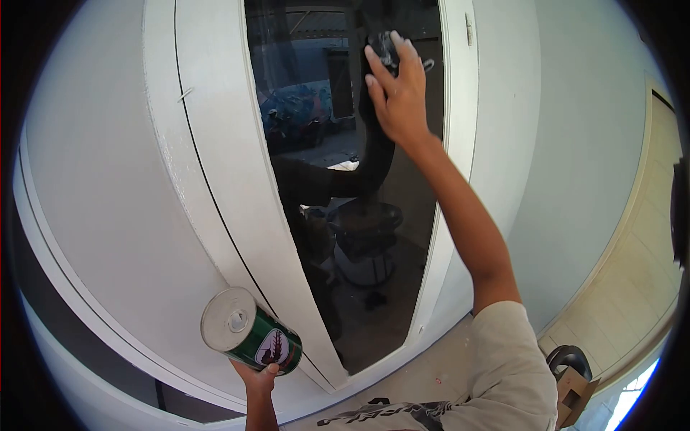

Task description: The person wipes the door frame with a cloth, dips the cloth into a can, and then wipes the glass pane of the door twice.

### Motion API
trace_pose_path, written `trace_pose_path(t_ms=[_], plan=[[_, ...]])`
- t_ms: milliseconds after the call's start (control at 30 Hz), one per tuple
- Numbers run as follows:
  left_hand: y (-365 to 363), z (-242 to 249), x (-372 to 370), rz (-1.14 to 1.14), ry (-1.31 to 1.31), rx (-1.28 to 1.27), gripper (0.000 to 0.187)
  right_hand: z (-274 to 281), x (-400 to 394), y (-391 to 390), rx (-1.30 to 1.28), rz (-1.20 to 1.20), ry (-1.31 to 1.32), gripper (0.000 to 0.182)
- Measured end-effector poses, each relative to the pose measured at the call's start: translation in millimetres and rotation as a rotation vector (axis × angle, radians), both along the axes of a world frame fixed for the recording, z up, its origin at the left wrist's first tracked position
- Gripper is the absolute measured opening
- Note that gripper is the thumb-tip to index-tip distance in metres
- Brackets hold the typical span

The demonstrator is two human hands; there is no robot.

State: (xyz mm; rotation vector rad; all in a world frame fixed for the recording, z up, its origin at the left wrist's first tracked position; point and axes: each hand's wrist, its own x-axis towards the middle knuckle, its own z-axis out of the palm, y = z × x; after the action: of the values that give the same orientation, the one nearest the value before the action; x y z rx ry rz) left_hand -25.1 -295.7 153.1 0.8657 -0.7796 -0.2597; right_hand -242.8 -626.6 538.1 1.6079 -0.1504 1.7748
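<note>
My left hand (257,378) grips a green tin can (260,341) from below, low in front of the white door frame. The can tilts, showing a pale lid with a round hole and a label with a dark plant-like emblem. High on the dark glass pane (402,237), my right hand (402,97) presses a dark crumpled cloth (387,52) flat against the surface. The fingers are spread over it, and whitish smears show on the cloth and the fingertips.
A white frame (215,144) surrounds the pane, with a small latch (186,94) at its left seam. Pale walls (582,108) stand on both sides. At lower right sits an open cardboard box (575,395) beside a black rounded object (570,359). The glass reflects a street scene.
</note>
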Motion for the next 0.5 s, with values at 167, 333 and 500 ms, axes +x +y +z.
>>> trace_pose_path(t_ms=[167,333,500], plan=[[2.6,8.5,2.7,-0.092,-0.017,0.020,0.129,-99.3,37.8,44.5,0.302,-0.107,0.083,0.045],[4.7,4.6,11.5,-0.194,-0.067,0.062,0.119,-182.5,51.9,23.0,0.479,0.169,0.037,0.051],[-1.5,-22.9,31.8,-0.348,-0.172,0.107,0.107,-244.5,15.9,47.4,1.345,0.979,-0.391,0.057]])
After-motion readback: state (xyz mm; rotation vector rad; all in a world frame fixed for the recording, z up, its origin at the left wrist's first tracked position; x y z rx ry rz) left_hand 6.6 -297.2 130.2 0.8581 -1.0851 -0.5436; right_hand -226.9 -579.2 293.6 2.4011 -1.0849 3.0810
